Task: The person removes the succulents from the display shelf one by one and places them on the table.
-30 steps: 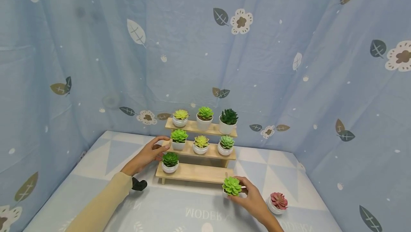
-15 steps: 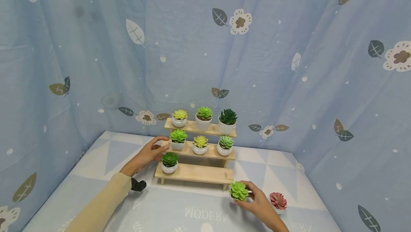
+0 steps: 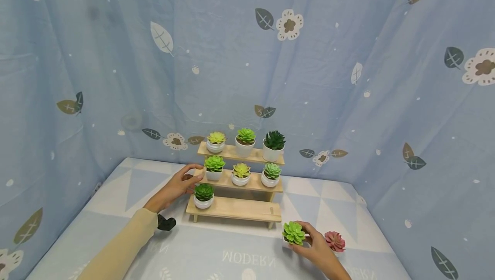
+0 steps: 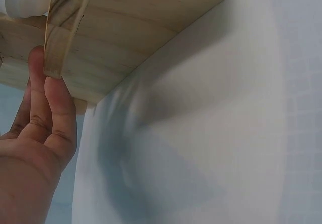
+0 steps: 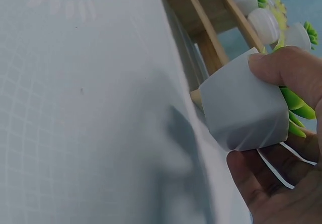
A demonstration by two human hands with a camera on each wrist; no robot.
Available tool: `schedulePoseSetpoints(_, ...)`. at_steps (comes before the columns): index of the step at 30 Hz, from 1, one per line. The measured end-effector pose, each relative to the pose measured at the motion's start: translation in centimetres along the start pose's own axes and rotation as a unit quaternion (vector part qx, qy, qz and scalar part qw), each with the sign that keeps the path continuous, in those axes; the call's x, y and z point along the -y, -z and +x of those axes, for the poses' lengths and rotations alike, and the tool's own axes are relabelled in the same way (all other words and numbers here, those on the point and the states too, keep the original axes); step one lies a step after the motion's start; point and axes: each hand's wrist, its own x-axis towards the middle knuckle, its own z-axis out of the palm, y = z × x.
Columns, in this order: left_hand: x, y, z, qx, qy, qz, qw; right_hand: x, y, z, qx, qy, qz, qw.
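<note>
A three-tier wooden plant stand (image 3: 247,208) stands on the table. My left hand (image 3: 178,188) grips the left end of its middle tier, and the left wrist view shows fingertips against the board's edge (image 4: 63,38). To the right of the stand, my right hand (image 3: 319,252) holds a bright green potted succulent (image 3: 294,233) above the table. Its white angular pot (image 5: 244,103) sits between thumb and fingers in the right wrist view. A dark green succulent (image 3: 203,194) is on the left of the bottom tier.
Several potted succulents stand on the upper tiers, among them a dark green one (image 3: 274,146) and a pale green one (image 3: 271,174). A pink succulent (image 3: 335,241) is on the table just beyond my right hand. A patterned blue curtain (image 3: 247,56) hangs behind.
My right hand has moved right and toward me with the green succulent, away from the stand's bottom tier and closer to the pink succulent. The left hand has stayed in place.
</note>
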Motion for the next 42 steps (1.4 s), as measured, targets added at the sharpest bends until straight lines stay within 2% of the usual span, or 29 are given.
schedulePoseSetpoints(7, 0.0, 0.1, -0.1, 0.0, -0.002, -0.003, 1.0, -0.1, 0.3, -0.6, 0.01, -0.017, 0.022, 0.9996)
schedulePoseSetpoints(14, 0.1, 0.2, 0.0, -0.003, 0.0, -0.002, 1.0, -0.5, 0.7, -0.8, -0.003, -0.013, -0.019, 0.9997)
schedulePoseSetpoints(23, 0.0, 0.0, 0.0, 0.0, 0.001, -0.004, 1.0, -0.9, 1.0, -0.8, 0.003, -0.017, -0.01, 0.9998)
schedulePoseSetpoints(30, -0.1, 0.0, 0.0, 0.002, 0.001, -0.007, 1.0, -1.3, 1.3, -0.7, 0.022, -0.014, -0.022, 0.9994)
schedulePoseSetpoints(35, -0.2, 0.0, 0.1, 0.003, 0.002, -0.008, 1.0, -1.6, 1.7, -0.8, 0.043, -0.019, -0.009, 0.9989)
schedulePoseSetpoints(42, -0.1, -0.1, 0.0, 0.001, 0.006, -0.008, 1.0, -1.6, 1.9, -0.8, 0.041, -0.038, -0.001, 0.9985)
